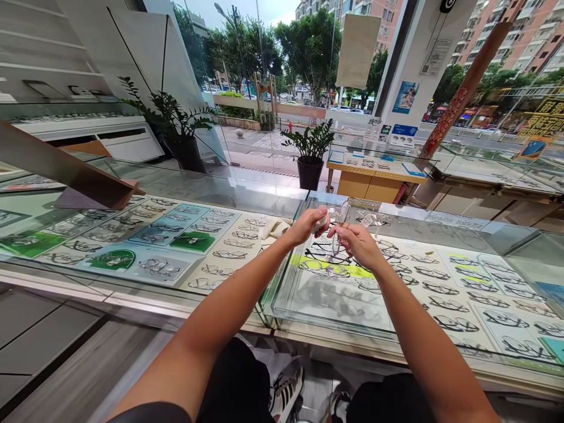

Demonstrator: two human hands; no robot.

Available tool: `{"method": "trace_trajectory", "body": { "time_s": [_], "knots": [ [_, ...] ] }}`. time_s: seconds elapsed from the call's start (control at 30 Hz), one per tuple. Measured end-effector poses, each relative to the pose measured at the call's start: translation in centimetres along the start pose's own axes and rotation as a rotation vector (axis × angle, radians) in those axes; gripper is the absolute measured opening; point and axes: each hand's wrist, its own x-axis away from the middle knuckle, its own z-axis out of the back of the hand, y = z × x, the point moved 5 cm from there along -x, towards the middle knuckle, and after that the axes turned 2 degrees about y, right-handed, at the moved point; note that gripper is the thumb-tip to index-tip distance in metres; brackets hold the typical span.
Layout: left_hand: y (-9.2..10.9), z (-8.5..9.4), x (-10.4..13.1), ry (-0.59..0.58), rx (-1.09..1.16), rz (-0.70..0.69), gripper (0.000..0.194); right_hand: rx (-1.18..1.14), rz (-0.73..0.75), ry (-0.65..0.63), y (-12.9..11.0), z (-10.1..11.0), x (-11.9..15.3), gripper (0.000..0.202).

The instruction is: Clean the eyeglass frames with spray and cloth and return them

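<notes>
- Eyeglasses (336,244): between the two hands, above the glass display case (335,324); long axis apparently near to far, right hand seemingly nearer.
- Right hand (358,243): right of the eyeglasses, thumb and fingers pinched together on them.
- Left hand (310,224): left side, fingers curled round a white item (324,221), possibly cloth; contact with the eyeglasses indistinct.

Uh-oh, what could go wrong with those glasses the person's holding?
The glasses could slip from the right hand and hit the hard glass counter below. Their frame looks thin, so squeezing might bend it. And the left hand holds something white, too small to make out, so it may be slower to catch them.
</notes>
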Motion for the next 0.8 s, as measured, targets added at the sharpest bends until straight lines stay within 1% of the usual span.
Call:
{"method": "trace_trajectory", "body": {
  "time_s": [0.2, 0.33, 0.4, 0.63, 0.8],
  "knots": [
    [0.0, -0.3, 0.1, -0.033, -0.004, 0.004, 0.07, -0.101, -0.046, -0.114, -0.3, -1.3, 0.1, 0.041],
    [-0.2, -0.6, 0.2, -0.088, 0.001, 0.029, 0.069, -0.108, -0.088, -0.157, 0.0, -1.6, 0.2, 0.041],
    [-0.2, -0.7, 0.3, -0.097, -0.003, 0.028, 0.069, -0.111, -0.098, -0.17, 0.1, -1.6, 0.3, 0.042],
    [0.0, -0.1, 0.0, -0.001, -0.034, -0.023, 0.062, -0.133, -0.115, -0.181, 0.1, -1.6, 0.3, 0.04],
    [0.3, -0.3, 0.1, 0.039, -0.106, -0.056, 0.061, -0.136, -0.099, -0.202, 0.4, -1.8, 0.3, 0.041]
  ]
}}
